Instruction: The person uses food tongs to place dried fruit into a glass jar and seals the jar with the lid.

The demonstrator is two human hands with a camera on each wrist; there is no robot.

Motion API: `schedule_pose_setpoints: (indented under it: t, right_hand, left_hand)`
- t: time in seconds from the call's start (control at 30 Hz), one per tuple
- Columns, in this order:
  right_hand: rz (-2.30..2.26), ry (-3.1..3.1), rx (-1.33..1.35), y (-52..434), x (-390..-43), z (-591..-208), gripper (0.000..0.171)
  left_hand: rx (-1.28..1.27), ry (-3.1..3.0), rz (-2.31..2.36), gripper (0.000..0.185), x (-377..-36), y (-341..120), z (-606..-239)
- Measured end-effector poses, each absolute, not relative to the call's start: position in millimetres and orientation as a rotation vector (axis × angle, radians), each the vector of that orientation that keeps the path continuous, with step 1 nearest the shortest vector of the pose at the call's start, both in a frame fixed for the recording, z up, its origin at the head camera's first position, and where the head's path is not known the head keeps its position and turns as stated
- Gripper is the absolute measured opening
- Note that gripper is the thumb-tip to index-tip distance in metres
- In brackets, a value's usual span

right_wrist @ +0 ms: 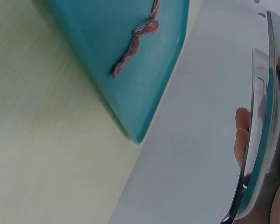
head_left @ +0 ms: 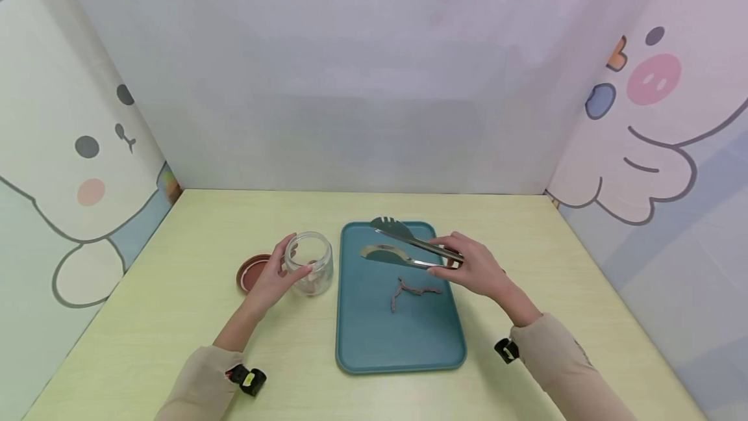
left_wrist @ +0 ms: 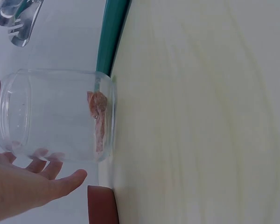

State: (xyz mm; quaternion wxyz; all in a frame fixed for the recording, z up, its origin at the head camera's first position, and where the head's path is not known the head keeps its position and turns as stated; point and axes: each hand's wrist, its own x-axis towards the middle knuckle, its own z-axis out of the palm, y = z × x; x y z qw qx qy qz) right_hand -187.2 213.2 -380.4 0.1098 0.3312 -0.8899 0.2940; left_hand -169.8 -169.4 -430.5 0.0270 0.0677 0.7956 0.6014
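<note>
My left hand holds a clear glass jar that stands upright without a lid, thumb on the near side and fingers around the far side. Inside, a reddish-brown twisted strip, like dried meat, lies at the bottom. Metal tongs are in my right hand, gripped between thumb and fingers. Their two arms spread apart above the teal tray, with nothing between the tips. More twisted strips, looking like dried meat, lie on the tray under the tongs.
A reddish-brown round lid lies on the table left of the jar, partly behind my left hand. The pale wooden table meets a plain wall at the back and cartoon-printed panels on both sides.
</note>
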Motion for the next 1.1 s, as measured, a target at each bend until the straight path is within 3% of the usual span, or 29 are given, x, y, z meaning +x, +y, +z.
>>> schedule_pose_setpoints:
  t: [0.67, 1.1]
  right_hand:
    - [0.724, -2.654, 0.979, 305, -159, -395, 0.041]
    - [0.645, -2.689, 1.002, 323, -150, -413, 0.034]
  left_hand:
    - [0.204, 2.462, 1.856, 0.077, -169, -169, -430]
    - [0.212, 2.463, 1.86, 0.077, -170, -169, -432]
